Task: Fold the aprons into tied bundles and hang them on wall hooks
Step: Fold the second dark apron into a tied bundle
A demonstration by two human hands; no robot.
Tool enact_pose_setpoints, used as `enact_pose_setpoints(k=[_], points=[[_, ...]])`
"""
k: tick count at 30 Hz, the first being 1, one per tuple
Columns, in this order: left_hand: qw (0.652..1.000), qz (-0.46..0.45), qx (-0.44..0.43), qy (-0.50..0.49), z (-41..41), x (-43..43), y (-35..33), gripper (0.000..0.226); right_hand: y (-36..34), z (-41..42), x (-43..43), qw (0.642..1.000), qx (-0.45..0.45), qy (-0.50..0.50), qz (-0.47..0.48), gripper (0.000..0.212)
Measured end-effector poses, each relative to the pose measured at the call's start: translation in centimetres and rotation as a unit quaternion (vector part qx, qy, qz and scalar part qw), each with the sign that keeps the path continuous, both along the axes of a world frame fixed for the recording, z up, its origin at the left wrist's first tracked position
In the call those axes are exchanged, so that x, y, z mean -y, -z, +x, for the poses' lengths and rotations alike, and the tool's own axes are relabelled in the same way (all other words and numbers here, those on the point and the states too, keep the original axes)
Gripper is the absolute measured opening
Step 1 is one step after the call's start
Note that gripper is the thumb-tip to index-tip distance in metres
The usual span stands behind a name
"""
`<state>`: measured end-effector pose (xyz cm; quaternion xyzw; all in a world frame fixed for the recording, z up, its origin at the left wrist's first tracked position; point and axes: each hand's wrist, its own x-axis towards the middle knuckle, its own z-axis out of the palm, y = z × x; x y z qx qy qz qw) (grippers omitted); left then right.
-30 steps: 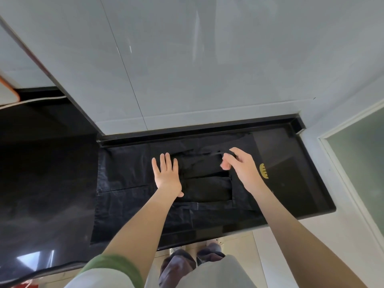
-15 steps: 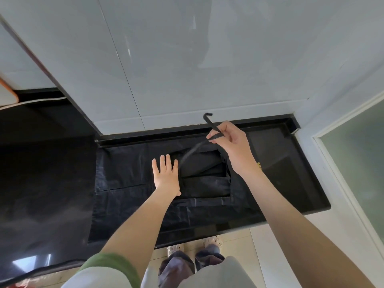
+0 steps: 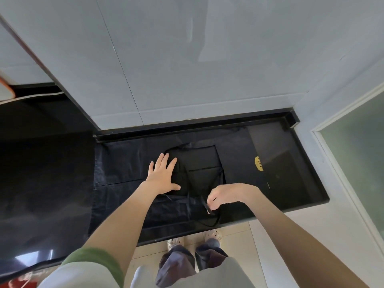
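A black apron (image 3: 124, 169) lies spread on the black countertop (image 3: 291, 183), with a folded square of it (image 3: 199, 163) in the middle. My left hand (image 3: 163, 175) presses flat on the left side of that folded part, fingers straight. My right hand (image 3: 226, 195) is over the counter's near edge and pinches a black apron strap (image 3: 209, 208). The strap runs from the folded part down to my fingers and loops below them. A yellow logo (image 3: 258, 163) shows on the apron's right side.
Grey tiled wall (image 3: 187, 69) rises behind the counter. A frosted glass door (image 3: 357, 163) stands at the right. A dark glossy surface (image 3: 41, 183) continues at the left. My feet (image 3: 195, 240) stand on the floor tiles below the counter edge.
My right hand, which had lifted the strap up toward the wall, has brought it down across the folded part to the counter's near edge. My left hand stays pressed in place.
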<state>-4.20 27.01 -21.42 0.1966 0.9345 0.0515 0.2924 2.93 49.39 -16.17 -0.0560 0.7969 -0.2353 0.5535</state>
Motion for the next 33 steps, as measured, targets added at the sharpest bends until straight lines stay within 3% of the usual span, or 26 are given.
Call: enact_pose_setpoints(k=[3,7,10,15,21,25,30,33], points=[[0.993,0.095,-0.055,-0.041,-0.1,0.1,-0.3,0.059,0.6,-0.5,-0.4,0.997,-0.019,0.074,0.006,0.014],[0.972,0.159,-0.141,-0.100,-1.0,-0.2,-1.3,0.037,0.7,-1.8,-1.4,0.961,-0.193,0.195,-0.028,0.015],[0.972,0.149,-0.137,-0.115,-2.3,-0.2,-1.8,0.043,1.6,-3.4,-2.2,0.934,-0.273,0.229,0.007,0.024],[0.983,0.057,-0.145,-0.094,-4.8,0.1,-1.3,0.061,2.7,-5.9,-2.5,0.924,-0.307,0.220,0.057,0.048],[0.984,-0.023,-0.164,-0.060,-7.2,0.8,-0.2,0.061,3.1,-9.4,-2.4,0.907,-0.377,0.173,0.078,0.044],[0.984,-0.049,-0.164,-0.043,-8.5,1.1,0.0,0.061,3.3,-12.3,-2.4,0.914,-0.381,0.132,0.053,0.041],[0.993,-0.048,-0.087,-0.059,-10.6,0.9,-0.9,0.066,3.2,-15.2,-1.9,0.927,-0.355,0.110,0.060,0.055],[0.993,-0.076,-0.083,-0.046,-11.1,0.9,-1.3,0.071,3.6,-15.9,-1.6,0.936,-0.328,0.099,0.076,0.063]])
